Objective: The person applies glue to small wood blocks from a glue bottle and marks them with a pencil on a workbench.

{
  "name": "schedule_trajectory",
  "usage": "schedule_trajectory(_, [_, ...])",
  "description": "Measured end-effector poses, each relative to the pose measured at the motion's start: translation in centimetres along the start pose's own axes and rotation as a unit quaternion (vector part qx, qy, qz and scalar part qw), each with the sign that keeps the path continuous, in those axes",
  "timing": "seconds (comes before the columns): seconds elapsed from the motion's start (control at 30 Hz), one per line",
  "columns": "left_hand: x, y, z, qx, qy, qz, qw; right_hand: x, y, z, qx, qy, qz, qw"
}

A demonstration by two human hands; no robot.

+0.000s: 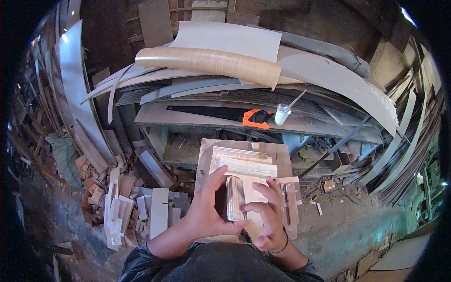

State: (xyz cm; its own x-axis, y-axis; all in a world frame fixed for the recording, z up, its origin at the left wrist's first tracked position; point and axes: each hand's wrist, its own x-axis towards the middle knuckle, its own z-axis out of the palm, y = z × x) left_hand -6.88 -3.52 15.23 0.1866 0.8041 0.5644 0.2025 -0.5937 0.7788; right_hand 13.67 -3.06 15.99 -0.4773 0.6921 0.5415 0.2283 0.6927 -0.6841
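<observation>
A short block of layered wood (236, 199), like several thin pieces stacked together, is upright between my hands. My left hand (203, 214) grips it at the left, thumb near its lower end and fingers at its upper end. My right hand (267, 209) is on the other side with fingers apart and bent; one fingertip is at the block's right edge. Beneath them is a small work table (206, 152) with flat wooden pieces (249, 167) stacked on it. A pencil (203, 174) lies at the table's left side.
Behind the table, a bench (155, 115) holds an orange-handled handsaw (256, 118) and a white cup (282, 115) with a stick in it. A rolled wood-grain sheet (211, 63) lies on stacked panels. Wood offcuts (120, 207) cover the floor at left.
</observation>
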Motion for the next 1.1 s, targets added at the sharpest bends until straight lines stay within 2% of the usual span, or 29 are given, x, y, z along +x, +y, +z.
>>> schedule_trajectory(0.2, [0.0,0.3,-0.2,-0.025,-0.016,-0.018,0.999,-0.2,0.1,0.2,0.028,-0.003,-0.003,1.000])
schedule_trajectory(0.37, [-0.2,0.1,-0.1,-0.096,-0.019,-0.049,0.994,-0.5,0.2,0.4,0.010,0.004,-0.018,1.000])
schedule_trajectory(0.6, [-0.3,-0.1,-0.2,-0.137,-0.030,-0.075,0.987,-1.2,0.5,0.5,-0.008,0.025,-0.064,0.998])
schedule_trajectory(0.8, [-0.8,0.2,-0.2,-0.228,-0.068,-0.109,0.965,-1.5,1.7,0.8,-0.031,0.058,-0.112,0.992])
schedule_trajectory(1.1, [-1.2,0.7,-0.4,-0.289,-0.097,-0.090,0.948,-1.1,2.1,0.3,-0.065,0.080,-0.099,0.990])
